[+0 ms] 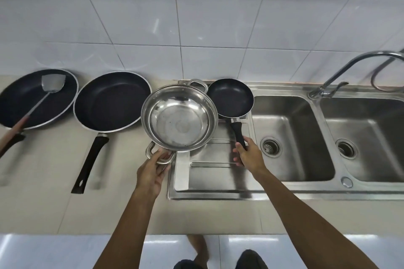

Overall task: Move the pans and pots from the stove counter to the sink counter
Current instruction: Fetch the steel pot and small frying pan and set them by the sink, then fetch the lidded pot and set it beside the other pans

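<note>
- We have two of the task's pieces in hand at once. The steel pot hangs by its near loop handle from our left hand, whose fingers are wrapped tight around that loop; the pot looks tilted toward us, its far handle over the back edge of the drainboard.
- The small black pan is in our right hand, fingers closed round the end of its black handle, the bowl sitting at or just above the far end of the drainboard, touching or nearly touching the pot's rim. We cannot tell whether either piece already rests on the steel.
- We judge this to be the setting-down step. To do it well, we level the pot before lowering it, part the two rims so they do not knock, and set each base flat on the ribbed surface before loosening either grip.
- We keep the small pan clear of the near sink basin, so it cannot tip in.
- Further left on the beige counter, the medium frying pan lies beside the pot, and the large frying pan beyond it holds a metal spatula.
- The faucet arches over the basins, well apart from our hands.
</note>
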Demonstrator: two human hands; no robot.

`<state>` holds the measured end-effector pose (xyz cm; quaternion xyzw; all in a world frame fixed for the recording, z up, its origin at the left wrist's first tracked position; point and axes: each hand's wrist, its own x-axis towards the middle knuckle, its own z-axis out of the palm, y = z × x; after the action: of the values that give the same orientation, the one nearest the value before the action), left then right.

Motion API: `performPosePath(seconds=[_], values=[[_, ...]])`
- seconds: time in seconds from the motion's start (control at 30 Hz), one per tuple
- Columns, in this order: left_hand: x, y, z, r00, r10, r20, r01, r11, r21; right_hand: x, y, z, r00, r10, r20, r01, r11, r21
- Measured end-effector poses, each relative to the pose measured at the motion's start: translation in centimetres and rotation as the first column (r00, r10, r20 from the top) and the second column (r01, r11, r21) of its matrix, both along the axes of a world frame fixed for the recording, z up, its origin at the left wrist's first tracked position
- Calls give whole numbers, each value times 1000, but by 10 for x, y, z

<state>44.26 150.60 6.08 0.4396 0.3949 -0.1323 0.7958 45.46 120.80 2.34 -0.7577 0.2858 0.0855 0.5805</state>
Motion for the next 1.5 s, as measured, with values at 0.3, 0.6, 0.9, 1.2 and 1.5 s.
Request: performPosePath(seconds=[0.3,0.6,0.9,1.2,1.5], values=[[-51,-26,9,999,4,41,-14,967,253,-48,-26,10,965,260,44,-230,912,-340],[-167,-161,10,718,-688,-104,95,-52,994,-167,-96,37,729,682,-48,-378,344,-859],[-226,-344,17,228,-914,-337,-172,-378,910,-300,-245,54,844,534,-55,-246,294,-923],[-259,-598,53,-233,-938,-259,-373,-160,914,-421,-445,100,997,34,-68,-76,333,-940],[-297,-822,61,-495,-827,-269,-412,-50,910,-500,-604,115,944,-326,-46,69,331,-941]])
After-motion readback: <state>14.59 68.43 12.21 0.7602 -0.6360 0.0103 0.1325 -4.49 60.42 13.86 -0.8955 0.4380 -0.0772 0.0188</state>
